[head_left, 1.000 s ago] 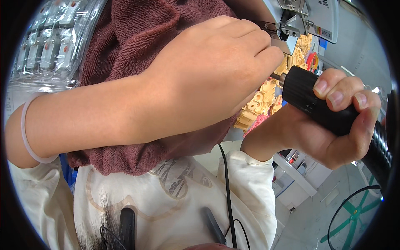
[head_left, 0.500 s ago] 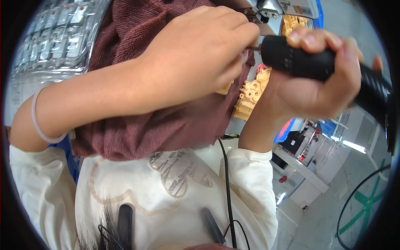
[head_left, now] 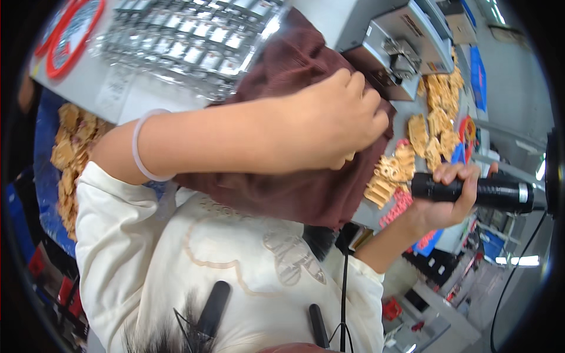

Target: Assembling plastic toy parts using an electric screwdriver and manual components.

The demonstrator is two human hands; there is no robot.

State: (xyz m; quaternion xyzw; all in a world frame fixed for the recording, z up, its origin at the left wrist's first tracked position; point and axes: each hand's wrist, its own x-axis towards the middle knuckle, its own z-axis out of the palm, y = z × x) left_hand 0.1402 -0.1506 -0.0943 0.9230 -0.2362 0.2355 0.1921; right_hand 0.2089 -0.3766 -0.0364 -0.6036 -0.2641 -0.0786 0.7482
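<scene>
My left hand (head_left: pixel 344 120) is closed above a brown-red cloth (head_left: pixel 259 194), fingers curled round a cream plastic part (head_left: pixel 342 160). Only a small edge of that part shows; the rest is hidden under the hand. Off to the right, my right hand (head_left: pixel 450 197) is wrapped round a black electric screwdriver (head_left: pixel 500 194). The screwdriver lies roughly level, its front end pointing left, apart from the left hand. Close to that end are cream plastic housings (head_left: pixel 391 173) and pink pieces (head_left: pixel 398 207) on the table.
Clear plastic trays (head_left: pixel 194 47) of small grey parts lie at the far left, near a red-rimmed dish (head_left: pixel 76 38). A metal box-shaped device (head_left: pixel 406 53) stands at the back right, with cream parts (head_left: pixel 438 112) beside it. A blue bin (head_left: pixel 47 194) holds more cream pieces.
The screwdriver in my right hand has drawn away from my left hand, to the right and nearer me. The view has swung, showing more of the table. My left hand keeps its grip.
</scene>
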